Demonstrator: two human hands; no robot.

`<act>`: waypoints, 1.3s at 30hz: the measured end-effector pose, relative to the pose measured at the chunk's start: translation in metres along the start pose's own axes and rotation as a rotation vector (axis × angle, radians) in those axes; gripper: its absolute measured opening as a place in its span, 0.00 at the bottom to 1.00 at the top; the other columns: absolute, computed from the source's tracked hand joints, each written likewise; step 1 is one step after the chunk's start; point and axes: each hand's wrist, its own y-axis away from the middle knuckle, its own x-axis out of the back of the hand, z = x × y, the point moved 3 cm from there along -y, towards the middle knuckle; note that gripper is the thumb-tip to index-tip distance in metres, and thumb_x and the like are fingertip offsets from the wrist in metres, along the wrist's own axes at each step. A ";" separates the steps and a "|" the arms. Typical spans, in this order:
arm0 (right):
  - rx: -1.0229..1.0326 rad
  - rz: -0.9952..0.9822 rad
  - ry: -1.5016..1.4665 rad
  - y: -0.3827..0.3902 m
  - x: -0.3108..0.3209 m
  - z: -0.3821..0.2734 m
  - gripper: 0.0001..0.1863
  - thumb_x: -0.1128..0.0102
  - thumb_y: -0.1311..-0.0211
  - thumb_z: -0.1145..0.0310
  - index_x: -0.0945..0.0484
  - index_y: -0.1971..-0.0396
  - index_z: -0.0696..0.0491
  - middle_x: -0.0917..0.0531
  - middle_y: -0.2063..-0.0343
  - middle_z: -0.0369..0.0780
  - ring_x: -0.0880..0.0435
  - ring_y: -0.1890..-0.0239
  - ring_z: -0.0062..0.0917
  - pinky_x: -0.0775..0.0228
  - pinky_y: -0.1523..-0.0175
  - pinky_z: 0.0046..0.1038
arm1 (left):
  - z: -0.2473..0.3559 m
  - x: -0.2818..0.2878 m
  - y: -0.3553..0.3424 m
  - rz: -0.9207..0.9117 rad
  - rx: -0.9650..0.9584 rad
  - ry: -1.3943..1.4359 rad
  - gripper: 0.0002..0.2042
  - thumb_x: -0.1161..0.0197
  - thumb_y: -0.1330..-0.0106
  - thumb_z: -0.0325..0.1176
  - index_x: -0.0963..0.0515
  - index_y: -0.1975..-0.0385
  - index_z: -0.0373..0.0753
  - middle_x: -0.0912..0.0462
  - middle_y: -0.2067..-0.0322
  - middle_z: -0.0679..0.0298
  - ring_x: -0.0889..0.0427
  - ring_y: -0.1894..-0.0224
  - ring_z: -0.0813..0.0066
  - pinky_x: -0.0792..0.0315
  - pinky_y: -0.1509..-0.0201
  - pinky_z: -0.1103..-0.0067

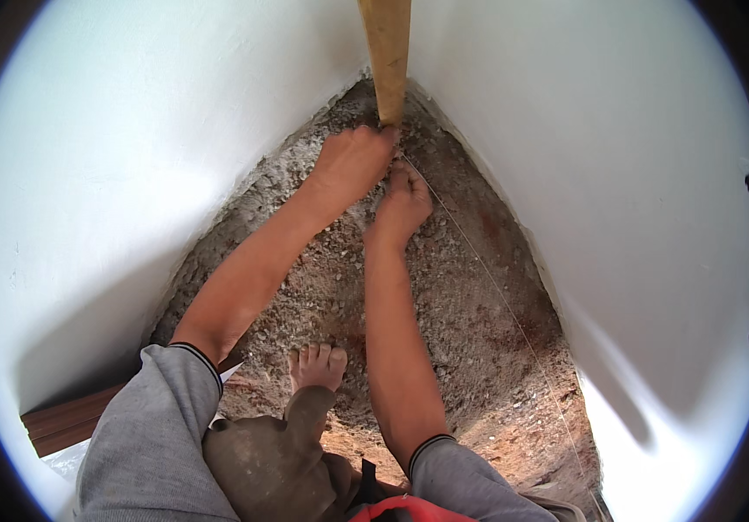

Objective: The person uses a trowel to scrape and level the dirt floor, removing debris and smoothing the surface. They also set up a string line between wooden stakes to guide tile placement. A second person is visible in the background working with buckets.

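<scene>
A tall wooden batten (389, 52) stands in the corner on rough, gritty ground (470, 296). My left hand (357, 161) is closed at the batten's lower end; what its fingertips hold is hidden. My right hand (402, 202) sits just below it, fingers curled together in a pinch at a thin pale string (503, 297), though whether anything else is between them I cannot tell. The string runs from beside both hands down toward the lower right.
White walls (166, 122) meet at the corner on either side. Dark brown planks (70, 418) lie at lower left along the wall. My bare foot (314, 365) and brown trouser leg (261, 452) are beneath me, between my forearms.
</scene>
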 end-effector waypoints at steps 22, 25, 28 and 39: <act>-0.224 -0.046 -0.141 0.038 0.008 -0.014 0.17 0.44 0.20 0.63 0.24 0.39 0.55 0.21 0.54 0.35 0.27 0.72 0.14 0.34 0.70 0.21 | -0.009 -0.014 0.001 0.232 -0.040 0.311 0.06 0.32 0.34 0.34 0.14 0.61 0.44 0.10 0.67 0.56 0.10 0.65 0.55 0.16 0.61 0.64; -0.359 -0.097 -0.340 0.018 0.002 -0.012 0.17 0.44 0.20 0.61 0.23 0.40 0.53 0.21 0.57 0.33 0.30 0.73 0.13 0.38 0.73 0.18 | -0.008 -0.015 0.001 0.232 -0.040 0.329 0.06 0.33 0.34 0.34 0.15 0.62 0.43 0.11 0.68 0.56 0.10 0.66 0.53 0.16 0.61 0.63; -0.405 -0.163 -0.379 0.000 -0.002 -0.010 0.16 0.45 0.20 0.60 0.22 0.41 0.50 0.22 0.63 0.30 0.32 0.76 0.11 0.42 0.76 0.16 | -0.008 -0.014 0.001 0.238 -0.028 0.330 0.06 0.33 0.33 0.35 0.15 0.61 0.43 0.11 0.68 0.56 0.10 0.66 0.54 0.16 0.61 0.63; -0.452 -0.135 -0.297 0.007 0.012 -0.012 0.07 0.44 0.21 0.66 0.24 0.52 0.51 0.26 0.72 0.30 0.32 0.80 0.13 0.43 0.79 0.18 | -0.012 -0.023 0.005 0.294 -0.073 0.357 0.06 0.31 0.33 0.34 0.15 0.60 0.44 0.10 0.64 0.58 0.10 0.65 0.57 0.15 0.62 0.66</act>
